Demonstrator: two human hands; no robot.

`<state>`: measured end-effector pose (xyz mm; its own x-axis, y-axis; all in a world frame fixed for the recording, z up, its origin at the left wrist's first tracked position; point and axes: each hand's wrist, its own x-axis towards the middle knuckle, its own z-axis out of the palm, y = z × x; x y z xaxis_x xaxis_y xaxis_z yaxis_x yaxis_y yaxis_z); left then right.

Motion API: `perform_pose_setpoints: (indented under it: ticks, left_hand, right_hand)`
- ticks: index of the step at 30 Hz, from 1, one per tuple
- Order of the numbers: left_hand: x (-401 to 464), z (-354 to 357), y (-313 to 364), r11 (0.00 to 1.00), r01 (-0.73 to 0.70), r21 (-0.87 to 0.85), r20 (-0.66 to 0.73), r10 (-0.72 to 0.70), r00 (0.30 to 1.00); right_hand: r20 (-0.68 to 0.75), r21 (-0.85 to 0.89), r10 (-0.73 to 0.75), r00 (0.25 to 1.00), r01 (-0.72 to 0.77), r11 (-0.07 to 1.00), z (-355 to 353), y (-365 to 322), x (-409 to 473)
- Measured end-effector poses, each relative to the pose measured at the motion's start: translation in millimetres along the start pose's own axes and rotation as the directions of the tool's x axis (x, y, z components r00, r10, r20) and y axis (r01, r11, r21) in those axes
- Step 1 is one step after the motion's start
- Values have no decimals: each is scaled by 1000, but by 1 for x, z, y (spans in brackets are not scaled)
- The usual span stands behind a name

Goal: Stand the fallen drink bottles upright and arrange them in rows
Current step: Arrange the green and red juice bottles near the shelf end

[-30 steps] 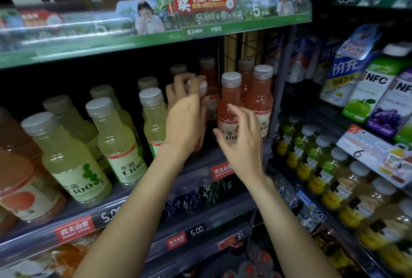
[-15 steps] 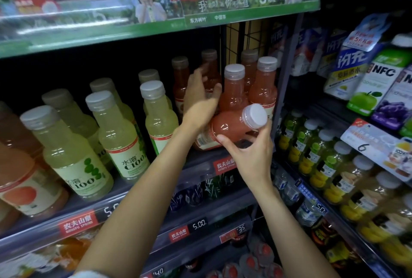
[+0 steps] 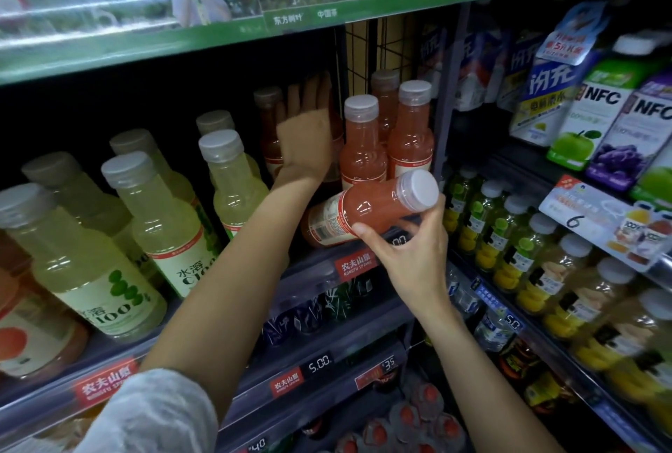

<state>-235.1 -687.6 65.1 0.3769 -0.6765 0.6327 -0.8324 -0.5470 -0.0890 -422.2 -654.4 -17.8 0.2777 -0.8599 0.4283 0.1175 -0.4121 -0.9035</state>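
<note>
The right grip point(image 3: 411, 256) curls around a tilted pink bottle point(image 3: 367, 211); the left grip point(image 3: 305, 140), fingers straight, reaches behind it among upright pink bottles point(image 3: 363, 147).

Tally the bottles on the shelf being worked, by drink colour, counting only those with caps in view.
Yellow-green bottles: 6
Pink bottles: 5, one of them tilted in the right hand
Total: 11; the left hand may hide more.
</note>
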Motion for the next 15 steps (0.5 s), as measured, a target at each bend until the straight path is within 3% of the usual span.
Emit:
perform_pose_setpoints:
  ticks: [2,6,10,15]
  left_hand:
    - [-1,0,1,1000,-10,-26,-47,9,999]
    - [-11,-7,5,967,89,-240,4,-90,996]
    - [-22,-13,8,816,132,-563,18,-148,989]
    - [-20,-13,10,737,165,-655,17,-203,979]
  right_hand:
    - [-3,5,2,1000,-2,1000,0,1,0]
    - [-2,-16,1,1000,-1,1000,0,1,0]
    - [-2,-52,-9,1000,9,999,1,-1,-1]
    - [-3,-57,-6,1000,6,998,1,-2,-1]
